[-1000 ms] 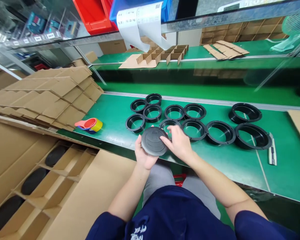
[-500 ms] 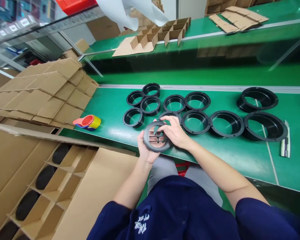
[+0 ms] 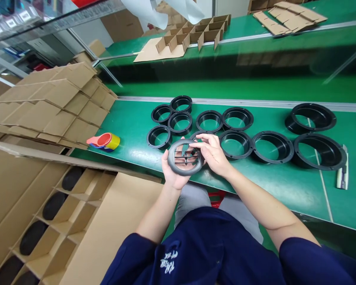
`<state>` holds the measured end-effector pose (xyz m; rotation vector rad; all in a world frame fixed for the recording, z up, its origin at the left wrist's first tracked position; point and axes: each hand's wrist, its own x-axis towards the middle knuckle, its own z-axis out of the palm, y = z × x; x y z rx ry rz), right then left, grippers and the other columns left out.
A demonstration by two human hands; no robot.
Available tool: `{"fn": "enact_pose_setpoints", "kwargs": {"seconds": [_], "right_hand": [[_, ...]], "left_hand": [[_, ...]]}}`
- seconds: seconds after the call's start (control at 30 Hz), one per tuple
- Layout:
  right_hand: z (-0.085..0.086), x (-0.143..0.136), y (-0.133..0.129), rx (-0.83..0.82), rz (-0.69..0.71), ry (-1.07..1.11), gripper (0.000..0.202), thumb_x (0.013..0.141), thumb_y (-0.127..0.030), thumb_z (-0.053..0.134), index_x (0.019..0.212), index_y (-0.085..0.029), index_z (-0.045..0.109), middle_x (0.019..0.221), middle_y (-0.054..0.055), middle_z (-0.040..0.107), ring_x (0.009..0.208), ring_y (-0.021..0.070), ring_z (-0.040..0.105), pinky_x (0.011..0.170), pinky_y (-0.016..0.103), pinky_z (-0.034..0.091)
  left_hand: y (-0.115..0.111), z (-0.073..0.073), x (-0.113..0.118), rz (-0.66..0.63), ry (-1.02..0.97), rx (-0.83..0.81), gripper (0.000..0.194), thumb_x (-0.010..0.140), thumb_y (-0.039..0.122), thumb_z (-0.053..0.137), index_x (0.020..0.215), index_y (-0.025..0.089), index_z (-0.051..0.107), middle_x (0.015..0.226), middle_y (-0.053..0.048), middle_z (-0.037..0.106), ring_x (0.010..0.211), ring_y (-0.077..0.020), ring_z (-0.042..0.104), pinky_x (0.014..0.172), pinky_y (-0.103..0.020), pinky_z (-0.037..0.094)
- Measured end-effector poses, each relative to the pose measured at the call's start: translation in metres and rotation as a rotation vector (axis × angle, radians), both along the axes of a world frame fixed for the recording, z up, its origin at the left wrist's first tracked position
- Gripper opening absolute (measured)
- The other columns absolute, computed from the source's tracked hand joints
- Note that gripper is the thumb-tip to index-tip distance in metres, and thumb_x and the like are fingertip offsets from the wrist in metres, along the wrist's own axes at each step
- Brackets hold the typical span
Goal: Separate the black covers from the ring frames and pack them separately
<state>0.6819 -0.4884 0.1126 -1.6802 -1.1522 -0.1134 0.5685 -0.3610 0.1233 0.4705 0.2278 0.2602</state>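
A round dark grey air vent point(image 3: 186, 171) with thin black slats across its opening is held over the front edge of the bench. My left hand point(image 3: 175, 179) grips it from below and the left, palm showing through the slats. At the vent's right side, my right hand point(image 3: 215, 154) has bent fingers on the rim and over the slats; its thumb is partly hidden. Just behind the hands stand several black flanged rings point(image 3: 235, 143), one of them partly covered by my right hand.
Left on the green bench point(image 3: 130, 134) lies a red, yellow and blue roll-like item point(image 3: 108, 141). Stacked cardboard dividers point(image 3: 53, 103) rise behind it. A divided carton point(image 3: 59, 225) with dark round parts is at lower left. A white-handled tool point(image 3: 342, 170) lies far right.
The vent has turned to show more of its opening and slats. My right fingers have shifted along its upper right side. The whole view has moved slightly.
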Motion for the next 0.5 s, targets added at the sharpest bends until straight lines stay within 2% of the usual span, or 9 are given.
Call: {"fn": "enact_pose_setpoints", "kwargs": {"seconds": [0.07, 0.2, 0.33, 0.4, 0.5], "right_hand": [[-0.003, -0.002, 0.0, -0.024, -0.001, -0.085, 0.055, 0.108, -0.053, 0.026, 0.14, -0.029, 0.064, 0.144, 0.01, 0.05, 0.136, 0.0283, 0.04, 0.117, 0.052, 0.039], [-0.012, -0.01, 0.002, -0.151, 0.173, -0.4, 0.069, 0.1, -0.07, 0.036, 0.152, -0.027, 0.05, 0.162, 0.011, 0.033, 0.149, 0.0364, 0.024, 0.123, 0.062, 0.026], [-0.008, -0.018, 0.008, -0.274, 0.21, -0.453, 0.089, 0.09, -0.079, 0.05, 0.159, -0.025, 0.038, 0.17, 0.016, 0.012, 0.154, 0.0431, 0.013, 0.121, 0.069, 0.021], [0.002, -0.023, 0.017, -0.354, 0.251, -0.444, 0.097, 0.086, -0.078, 0.057, 0.162, -0.023, 0.03, 0.169, 0.019, 0.013, 0.154, 0.0437, 0.015, 0.121, 0.07, 0.021], [0.017, -0.03, 0.038, -0.42, 0.308, -0.401, 0.098, 0.084, -0.069, 0.068, 0.162, -0.026, 0.029, 0.163, 0.02, 0.024, 0.15, 0.0402, 0.025, 0.119, 0.066, 0.028]], "left_hand": [[0.0, 0.001, 0.0, 0.037, 0.015, -0.028, 0.061, 0.096, 0.06, 0.045, 0.141, 0.021, 0.058, 0.128, -0.012, 0.069, 0.129, -0.0339, 0.059, 0.112, -0.055, 0.044], [0.002, 0.005, -0.002, 0.143, 0.076, -0.114, 0.056, 0.097, 0.055, 0.046, 0.133, 0.016, 0.064, 0.125, -0.012, 0.071, 0.129, -0.0289, 0.059, 0.114, -0.045, 0.045], [0.004, 0.006, -0.014, 0.031, 0.129, -0.111, 0.053, 0.096, 0.055, 0.05, 0.122, 0.013, 0.069, 0.122, -0.013, 0.072, 0.13, -0.0318, 0.059, 0.116, -0.048, 0.044], [0.01, 0.006, -0.022, 0.011, 0.132, -0.069, 0.052, 0.094, 0.056, 0.052, 0.117, 0.014, 0.071, 0.12, -0.013, 0.073, 0.13, -0.0334, 0.059, 0.116, -0.049, 0.044], [0.033, 0.001, -0.031, -0.009, 0.135, 0.028, 0.057, 0.092, 0.065, 0.054, 0.116, 0.015, 0.071, 0.118, -0.014, 0.073, 0.126, -0.0349, 0.061, 0.113, -0.049, 0.047]]}}
